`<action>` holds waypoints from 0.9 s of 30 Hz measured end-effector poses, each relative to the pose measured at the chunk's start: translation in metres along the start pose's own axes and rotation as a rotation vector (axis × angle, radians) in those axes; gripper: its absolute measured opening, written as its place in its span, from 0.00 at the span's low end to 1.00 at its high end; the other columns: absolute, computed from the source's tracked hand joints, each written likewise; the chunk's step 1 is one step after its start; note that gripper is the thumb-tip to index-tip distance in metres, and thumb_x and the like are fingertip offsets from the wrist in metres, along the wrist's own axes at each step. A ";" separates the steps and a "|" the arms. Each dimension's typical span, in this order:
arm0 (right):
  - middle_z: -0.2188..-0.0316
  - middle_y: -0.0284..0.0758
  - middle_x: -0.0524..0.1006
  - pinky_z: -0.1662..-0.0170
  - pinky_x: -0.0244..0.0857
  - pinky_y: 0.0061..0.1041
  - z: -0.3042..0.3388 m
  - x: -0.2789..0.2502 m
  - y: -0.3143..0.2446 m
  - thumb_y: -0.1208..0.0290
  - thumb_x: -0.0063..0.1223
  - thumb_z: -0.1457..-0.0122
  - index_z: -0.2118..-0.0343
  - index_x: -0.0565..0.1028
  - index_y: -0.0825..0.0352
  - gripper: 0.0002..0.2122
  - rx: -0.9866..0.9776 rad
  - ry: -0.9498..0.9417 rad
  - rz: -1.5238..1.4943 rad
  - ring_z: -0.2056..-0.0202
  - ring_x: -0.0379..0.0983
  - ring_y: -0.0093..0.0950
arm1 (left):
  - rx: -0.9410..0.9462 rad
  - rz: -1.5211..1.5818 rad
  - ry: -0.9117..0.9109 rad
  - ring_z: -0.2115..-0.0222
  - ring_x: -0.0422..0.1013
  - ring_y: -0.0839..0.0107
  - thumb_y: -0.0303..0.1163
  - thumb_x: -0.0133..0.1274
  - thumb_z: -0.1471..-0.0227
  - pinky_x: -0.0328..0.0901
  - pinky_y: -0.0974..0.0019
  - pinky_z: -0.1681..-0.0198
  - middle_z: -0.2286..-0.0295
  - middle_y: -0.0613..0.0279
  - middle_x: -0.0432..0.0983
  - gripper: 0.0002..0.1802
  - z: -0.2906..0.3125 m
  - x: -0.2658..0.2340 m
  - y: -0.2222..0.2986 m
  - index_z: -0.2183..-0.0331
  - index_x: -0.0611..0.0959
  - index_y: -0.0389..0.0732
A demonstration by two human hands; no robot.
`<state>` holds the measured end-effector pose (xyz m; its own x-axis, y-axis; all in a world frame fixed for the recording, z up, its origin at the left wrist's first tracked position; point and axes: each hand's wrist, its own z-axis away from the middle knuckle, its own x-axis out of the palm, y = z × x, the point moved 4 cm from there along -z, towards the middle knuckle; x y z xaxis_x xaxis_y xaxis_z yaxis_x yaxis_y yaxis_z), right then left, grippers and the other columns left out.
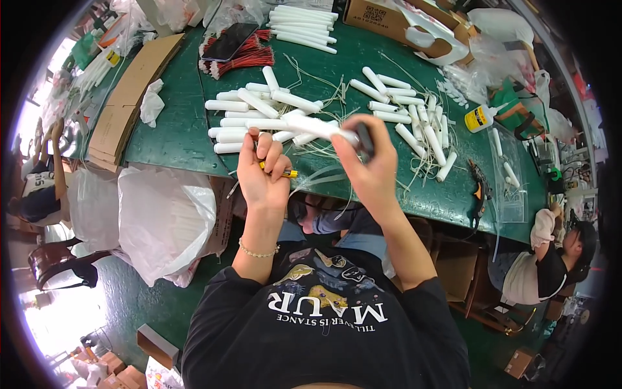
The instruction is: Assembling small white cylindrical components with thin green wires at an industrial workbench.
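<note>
My left hand (pixel 262 175) is closed, with a small yellow-and-black tool (pixel 280 170) tucked under its fingers; the tool's kind is unclear. Its fingertips are close beneath a white tube (pixel 311 125), and whether they touch it I cannot tell. My right hand (pixel 372 162) grips the right end of this tube between thumb and fingers. A dark, blurred object (pixel 365 139) shows at those fingers, too smeared to name. Behind the hands, a pile of white tubes (pixel 249 107) with thin pale wires covers the green table (pixel 178 123). A second group of wired tubes (pixel 421 123) lies to the right.
Red wire bundles (pixel 227 65) lie under a dark phone (pixel 231 41), beside stacked white tubes (pixel 301 29). A yellow-labelled bottle (pixel 478 119) and black-and-orange pliers (pixel 479 188) are at the right. Cardboard (pixel 133 97) and a plastic-lined box (pixel 165 214) stand left. Other people work on both sides.
</note>
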<state>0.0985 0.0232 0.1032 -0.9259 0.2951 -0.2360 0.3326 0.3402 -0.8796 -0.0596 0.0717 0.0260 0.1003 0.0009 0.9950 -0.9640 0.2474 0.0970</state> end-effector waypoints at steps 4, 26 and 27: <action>0.65 0.41 0.74 0.58 0.64 0.31 -0.044 0.009 0.052 0.64 0.56 0.45 0.60 0.72 0.67 0.13 -0.192 -0.048 0.430 0.62 0.71 0.37 | -0.017 -0.388 0.075 0.86 0.49 0.84 0.36 0.37 0.37 0.44 0.79 0.88 0.78 0.70 0.62 0.10 -0.007 -0.007 -0.005 0.65 0.70 0.43; 0.67 0.36 0.78 0.67 0.60 0.18 -0.054 -0.102 -0.010 0.71 0.46 0.37 0.58 0.69 0.69 0.08 -0.257 0.364 0.132 0.72 0.67 0.18 | 0.281 -0.477 0.174 0.87 0.49 0.84 0.37 0.36 0.36 0.43 0.79 0.87 0.73 0.67 0.67 0.11 -0.004 -0.016 0.009 0.64 0.69 0.42; 0.67 0.36 0.78 0.67 0.60 0.18 -0.045 -0.104 -0.020 0.71 0.46 0.37 0.58 0.69 0.69 0.08 -0.255 0.364 0.131 0.72 0.67 0.18 | 0.280 -0.478 0.177 0.87 0.49 0.84 0.37 0.36 0.36 0.43 0.79 0.87 0.73 0.67 0.67 0.11 -0.002 -0.012 0.011 0.64 0.69 0.42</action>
<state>0.1963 0.0262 0.1636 -0.7652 0.6288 -0.1382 0.5183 0.4744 -0.7116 -0.0710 0.0760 0.0148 0.5572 0.1198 0.8217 -0.8272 -0.0059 0.5618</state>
